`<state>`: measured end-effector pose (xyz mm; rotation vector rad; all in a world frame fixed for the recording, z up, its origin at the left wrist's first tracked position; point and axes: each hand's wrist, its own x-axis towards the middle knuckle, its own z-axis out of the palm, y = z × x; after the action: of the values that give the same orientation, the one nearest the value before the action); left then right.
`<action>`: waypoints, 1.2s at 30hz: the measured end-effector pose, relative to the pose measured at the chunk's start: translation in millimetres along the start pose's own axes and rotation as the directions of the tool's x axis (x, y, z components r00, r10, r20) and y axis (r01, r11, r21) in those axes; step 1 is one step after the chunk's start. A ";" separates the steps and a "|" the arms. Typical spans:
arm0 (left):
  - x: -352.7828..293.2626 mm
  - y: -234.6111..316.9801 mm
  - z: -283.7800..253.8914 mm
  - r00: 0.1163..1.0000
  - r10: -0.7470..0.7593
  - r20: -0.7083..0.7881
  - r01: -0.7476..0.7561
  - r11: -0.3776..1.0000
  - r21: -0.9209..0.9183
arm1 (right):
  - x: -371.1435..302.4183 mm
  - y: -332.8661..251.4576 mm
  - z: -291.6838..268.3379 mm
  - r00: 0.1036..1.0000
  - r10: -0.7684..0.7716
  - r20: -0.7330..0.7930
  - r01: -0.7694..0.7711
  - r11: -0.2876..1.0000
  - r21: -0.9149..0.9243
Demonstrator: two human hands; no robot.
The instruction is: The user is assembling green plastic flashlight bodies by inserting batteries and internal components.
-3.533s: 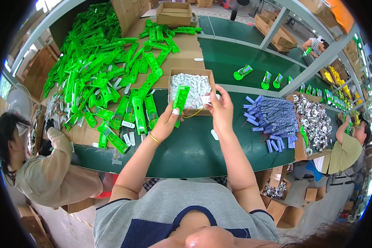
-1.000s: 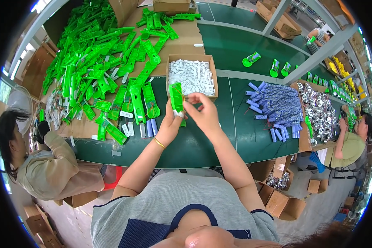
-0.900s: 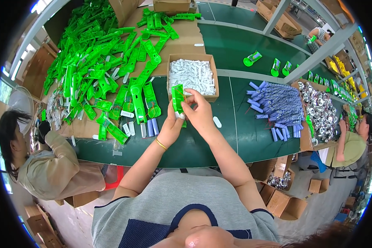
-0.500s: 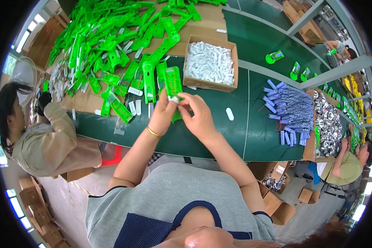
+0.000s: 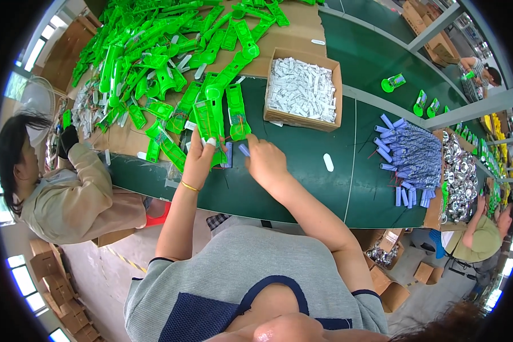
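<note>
At the far left, a seated co-worker in a beige jacket (image 5: pixel 77 191) bends over the edge of the dark green worktable (image 5: pixel 302 188), beside a sprawling heap of bright green plastic housings (image 5: pixel 154 62) on brown cardboard. Just right of that heap, the person's left hand (image 5: pixel 198 162), a thin gold bangle at its wrist, grips one flat green plastic housing (image 5: pixel 208 122) upright above the table, thumb and fingers closed around its lower end. Close beside it, the right hand (image 5: pixel 266 162) is curled, its fingertips pinching a small blue cylindrical cell (image 5: pixel 244 150) near the housing's base. Further right sit an open cardboard box of small white plastic parts (image 5: pixel 302 91), a lone white oval piece (image 5: pixel 328 162), and a pile of blue cylindrical cells with thin wires (image 5: pixel 410 157).

The pinched cell looks small and smooth; it could slip and roll among the loose parts on the table. A careless move might also snag the thin red wire visible on the housing beside it.

The right hand's palm side is hidden, so the exact grip on the cell is hard to judge. Whether cell and housing touch cannot be told. The silvery parts at the right rim are too bent and small to identify.
</note>
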<state>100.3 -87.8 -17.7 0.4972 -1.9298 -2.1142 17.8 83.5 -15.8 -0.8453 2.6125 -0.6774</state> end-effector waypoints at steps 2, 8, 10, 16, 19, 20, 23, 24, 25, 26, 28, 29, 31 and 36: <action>4.2 0.2 8.8 0.998 0.025 0.052 -0.027 0.999 0.047 | -9.4 18.1 -8.1 0.999 0.003 -0.041 -0.003 1.000 0.006; 15.0 10.6 38.7 0.989 -0.006 0.150 0.001 0.999 0.037 | -28.1 67.4 -52.5 0.981 0.164 0.106 -0.195 0.864 0.465; 17.6 15.9 54.7 0.966 -0.009 0.259 -0.006 0.998 0.056 | -29.3 74.8 -60.6 0.998 0.058 0.029 -0.050 0.399 0.916; 20.0 20.7 102.3 0.904 0.099 0.415 -0.193 0.962 0.192 | -23.9 51.4 -84.6 0.944 -0.010 -0.330 0.317 0.303 0.899; 21.6 18.9 109.4 0.881 0.030 0.473 -0.107 0.985 0.139 | -20.5 52.8 -81.7 0.907 0.039 -0.419 0.362 0.436 0.824; 19.5 28.8 114.5 0.876 -0.009 0.481 -0.049 0.993 0.109 | -19.4 55.1 -80.9 0.881 0.036 -0.472 0.370 0.569 0.734; 18.3 32.0 117.9 0.867 0.017 0.498 -0.043 0.998 0.040 | -22.5 58.5 -83.8 0.789 -0.105 -0.606 0.419 0.812 0.405; 19.2 33.2 114.1 0.855 -0.032 0.517 0.064 0.997 -0.044 | -21.7 63.2 -79.7 0.762 -0.149 -0.631 0.425 0.849 0.313; 19.7 34.0 112.1 0.838 -0.077 0.540 0.172 0.977 -0.126 | -22.1 62.9 -81.0 0.735 -0.193 -0.650 0.433 0.871 0.231; 18.4 37.1 114.9 0.854 -0.090 0.512 0.177 0.976 -0.124 | -23.0 61.6 -83.3 0.708 -0.240 -0.664 0.438 0.887 0.147; 20.1 30.5 112.1 0.907 -0.179 0.381 0.187 0.982 0.017 | -23.9 58.8 -82.8 0.758 -0.271 -0.594 0.437 0.886 0.153; 20.2 30.2 122.1 0.938 -0.120 0.325 0.171 0.977 -0.131 | -21.3 56.5 -81.4 0.776 -0.269 -0.571 0.450 0.870 0.202; 30.1 24.2 108.7 0.936 -0.151 0.318 0.165 0.986 -0.018 | -10.6 63.3 -92.7 0.780 -0.295 -0.552 0.486 0.841 0.237; 48.6 29.2 96.1 0.973 -0.134 0.186 0.149 0.987 -0.068 | 63.1 116.4 -103.6 0.806 -0.147 -0.573 0.179 0.984 0.000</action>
<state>15.7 -22.2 13.9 0.4531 -1.9433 -2.3934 -129.2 163.1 1.0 -0.9784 3.0409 -1.2121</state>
